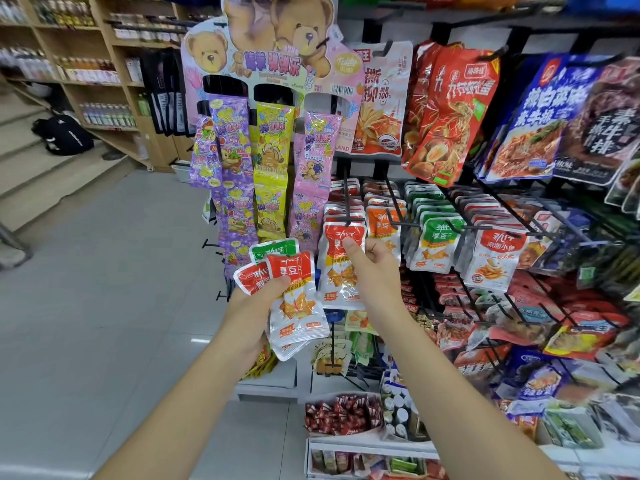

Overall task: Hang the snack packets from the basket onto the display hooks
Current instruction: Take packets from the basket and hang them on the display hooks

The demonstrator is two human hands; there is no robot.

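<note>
My left hand (pixel 260 296) grips a fan of small white snack packets (pixel 294 306) with red tops, one green-topped packet behind them. My right hand (pixel 372 261) pinches a red-topped packet (pixel 341 271) by its upper edge, just below the tip of a black display hook (pixel 347 216). The packet hangs upright in front of a row of matching red packets on that hook. No basket is in view.
Neighbouring hooks carry orange (pixel 382 223), green (pixel 438 244) and red fish-snack packets (pixel 495 258). A bear-themed candy stand (pixel 270 64) rises at the left. Large red and blue bags hang above right. Trays of snacks (pixel 343 414) sit low. Grey tiled floor (pixel 104 306) lies to the left.
</note>
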